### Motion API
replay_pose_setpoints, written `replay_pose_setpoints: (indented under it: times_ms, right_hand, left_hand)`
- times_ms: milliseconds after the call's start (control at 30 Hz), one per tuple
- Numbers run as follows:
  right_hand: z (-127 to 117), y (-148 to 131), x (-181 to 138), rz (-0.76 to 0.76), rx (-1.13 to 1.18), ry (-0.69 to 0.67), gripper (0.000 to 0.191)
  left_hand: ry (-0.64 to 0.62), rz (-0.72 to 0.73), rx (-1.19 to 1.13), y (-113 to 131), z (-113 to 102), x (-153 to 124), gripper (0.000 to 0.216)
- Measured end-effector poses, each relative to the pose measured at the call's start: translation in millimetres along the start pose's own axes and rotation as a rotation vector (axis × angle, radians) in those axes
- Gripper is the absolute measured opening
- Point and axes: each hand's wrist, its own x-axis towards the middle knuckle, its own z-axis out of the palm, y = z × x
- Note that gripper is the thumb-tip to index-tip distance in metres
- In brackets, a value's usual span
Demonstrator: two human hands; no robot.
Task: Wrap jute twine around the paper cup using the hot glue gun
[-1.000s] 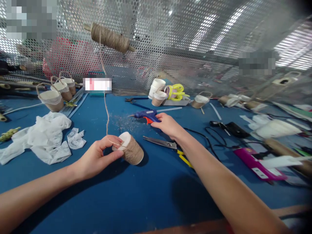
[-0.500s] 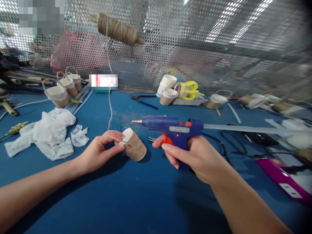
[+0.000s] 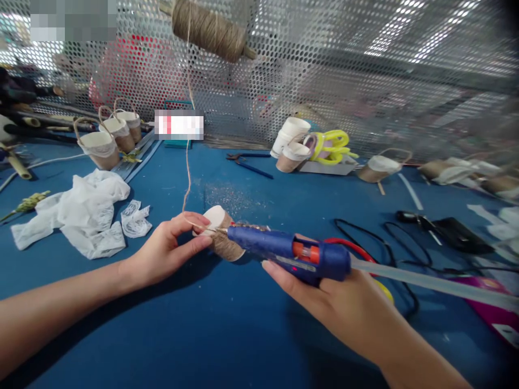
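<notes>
My left hand (image 3: pixel 168 248) pinches a small paper cup (image 3: pixel 221 235) wrapped in brown twine, lying on its side on the blue table (image 3: pixel 227 329). A strand of twine (image 3: pixel 187 162) runs up from the cup to a spool (image 3: pixel 208 28) hung on the mesh wall. My right hand (image 3: pixel 336 305) grips a blue glue gun (image 3: pixel 292 251) with an orange trigger; its metal tip touches the cup near the rim. A clear glue stick (image 3: pixel 438 281) sticks out of the gun's back toward the right.
White lace cloth (image 3: pixel 81 213) lies at the left. Finished twine cups with handles (image 3: pixel 101 148) stand at the back left. More cups (image 3: pixel 290 143) and yellow loops (image 3: pixel 332 146) sit at the back centre, pliers (image 3: pixel 247 160) beside them. Black cables (image 3: pixel 389 237) and a magenta object (image 3: pixel 498 319) lie right.
My right hand took the glue gun from the table, carried it over and tilted its tip onto the cup. My left hand kept holding the cup. The view shifted slightly downward.
</notes>
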Motion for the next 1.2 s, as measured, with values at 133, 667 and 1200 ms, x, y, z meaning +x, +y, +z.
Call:
replay_pose_setpoints:
  times_ms: [133,667,1200]
  right_hand:
    - [-1.0,-1.8,0.5,-0.049,-0.029,0.001,0.021]
    - [-0.9,-5.7,5.2,-0.028,-0.013,0.005,0.027]
    - [-3.2,-8.3,7.3,0.081,0.038,-0.003,0.021]
  left_hand:
    - [0.006,-0.025,0.010,0.6,0.3,0.9,0.007]
    - [0.008,-0.039,0.006,1.7,1.0,1.0,0.007]
    - [-0.010,-0.015,0.025,0.1,-1.3,2.0,0.006]
